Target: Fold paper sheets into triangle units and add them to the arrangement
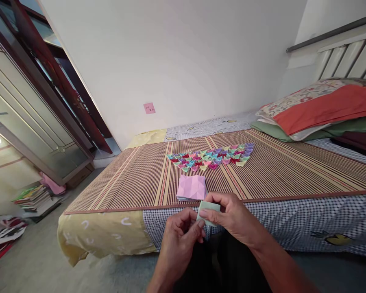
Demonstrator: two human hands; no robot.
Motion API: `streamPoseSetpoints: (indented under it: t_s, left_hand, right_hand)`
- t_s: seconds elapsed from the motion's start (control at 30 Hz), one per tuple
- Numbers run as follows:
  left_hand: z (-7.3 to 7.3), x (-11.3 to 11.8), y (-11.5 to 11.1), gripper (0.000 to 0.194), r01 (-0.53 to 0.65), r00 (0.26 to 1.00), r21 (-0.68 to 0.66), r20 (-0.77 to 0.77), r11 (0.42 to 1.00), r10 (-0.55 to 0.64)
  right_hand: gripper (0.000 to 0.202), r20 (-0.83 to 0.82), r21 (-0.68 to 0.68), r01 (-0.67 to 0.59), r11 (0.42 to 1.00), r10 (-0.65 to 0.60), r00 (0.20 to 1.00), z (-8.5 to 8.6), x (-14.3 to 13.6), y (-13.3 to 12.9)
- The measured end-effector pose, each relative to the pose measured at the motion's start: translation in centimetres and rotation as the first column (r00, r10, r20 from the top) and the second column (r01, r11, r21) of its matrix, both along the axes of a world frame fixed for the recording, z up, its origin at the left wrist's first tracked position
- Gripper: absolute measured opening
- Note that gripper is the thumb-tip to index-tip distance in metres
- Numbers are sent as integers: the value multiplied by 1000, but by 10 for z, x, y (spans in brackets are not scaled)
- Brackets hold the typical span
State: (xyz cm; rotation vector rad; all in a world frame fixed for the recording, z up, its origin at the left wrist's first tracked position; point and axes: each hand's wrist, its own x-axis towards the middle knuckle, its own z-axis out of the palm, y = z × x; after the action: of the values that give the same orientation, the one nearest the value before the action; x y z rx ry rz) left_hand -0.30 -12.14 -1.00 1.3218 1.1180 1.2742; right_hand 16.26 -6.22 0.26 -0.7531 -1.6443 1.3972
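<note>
A small folded square of pale green paper point(212, 206) is pinched between both hands just in front of the bed's edge. My right hand point(232, 211) grips it from the right, thumb across its face and fingers behind. At its lower left corner, my left hand point(184, 228) pinches with thumb and fingertips; part of those fingers is hidden. Just beyond the hands lies a stack of creased paper sheets point(191, 187), pink on top. Farther back stand rows of small folded paper boats point(213, 156) in many colours.
A striped bamboo mat point(134, 175) covers the bed, over a checked and yellow sheet point(103, 232). Pillows point(326, 106) and dark folded cloth point(356, 142) lie at the right. A pink note point(149, 108) is on the wall. Stacked books point(33, 199) stand by the door at left.
</note>
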Motion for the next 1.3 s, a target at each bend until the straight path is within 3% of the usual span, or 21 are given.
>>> streamPoseSetpoints:
  t_s: [0.23, 0.4, 0.5, 0.57, 0.63, 0.7, 0.8, 0.9, 0.97, 1.13, 1.3]
  left_hand:
    - [-11, 1, 3, 24, -95, 976, 29, 198, 995, 88]
    - [-15, 10, 7, 21, -135, 939, 52, 324, 990, 111]
    - [-15, 11, 9, 23, -103, 964, 57, 250, 993, 85]
    - [-12, 9, 8, 17, -172, 972, 65, 172, 983, 159]
    - [-9, 7, 6, 27, -296, 950, 95, 133, 950, 283]
    - [-4, 4, 2, 37, -363, 929, 129, 126, 923, 348]
    - [1, 2, -3, 20, -271, 960, 141, 107, 952, 257]
    - [3, -1, -5, 13, -181, 977, 136, 136, 974, 163]
    - [1, -2, -4, 11, -196, 973, 165, 154, 967, 171]
    - [-1, -5, -5, 7, -273, 959, 259, 143, 926, 243]
    - [5, -9, -6, 14, -216, 976, 325, 74, 921, 203]
  right_hand:
    - [28, -169, -153, -44, 987, 18, 985, -11, -1, -2]
    - [28, -259, -156, 40, 987, -80, 962, -20, -14, -11]
    - [27, -248, -77, 114, 990, -130, 960, -20, -17, -16]
    - [25, -184, 67, 214, 974, -199, 963, -18, -16, -18]
    - [20, -125, 257, 334, 907, -311, 942, -17, -14, -19]
    - [14, -108, 438, 409, 800, -405, 908, -18, -12, -20]
    - [18, -139, 622, 435, 651, -455, 880, -22, -11, -21]
    - [27, -177, 683, 437, 586, -447, 877, -22, -10, -23]
    - [28, -197, 652, 450, 610, -438, 877, -21, -10, -26]
    - [25, -205, 497, 416, 761, -363, 909, -16, -6, -30]
    - [28, -196, 527, 380, 760, -327, 925, -15, -2, -29]
